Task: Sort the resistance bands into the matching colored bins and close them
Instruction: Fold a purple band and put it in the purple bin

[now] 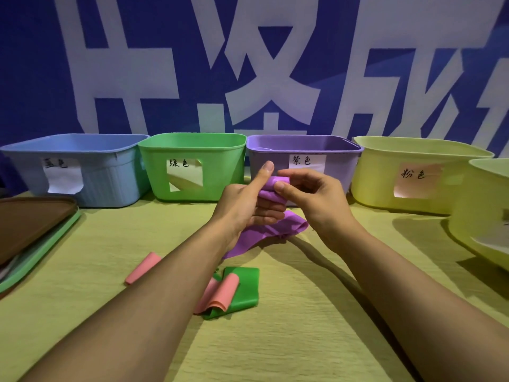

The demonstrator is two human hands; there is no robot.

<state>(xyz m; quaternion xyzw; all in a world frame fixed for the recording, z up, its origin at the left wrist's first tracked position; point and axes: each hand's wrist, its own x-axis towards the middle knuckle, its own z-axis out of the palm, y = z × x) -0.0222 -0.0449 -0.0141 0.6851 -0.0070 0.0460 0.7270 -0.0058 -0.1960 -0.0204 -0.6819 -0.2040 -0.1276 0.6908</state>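
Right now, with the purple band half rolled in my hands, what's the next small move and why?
Probably keep rolling up the loose tail. Both hands, left hand and right hand, pinch the purple band at its rolled end, but the rest hangs down onto the table. Once it is compact, lift it forward into the purple bin directly behind, which stands open.

green bin (192,150) label 绿色, purple bin (303,150) 紫色, yellow bin (413,155) 粉色

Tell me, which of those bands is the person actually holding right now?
The purple band: both the left hand and right hand grip it in front of the purple bin. The pink and green bands lie untouched on the table.
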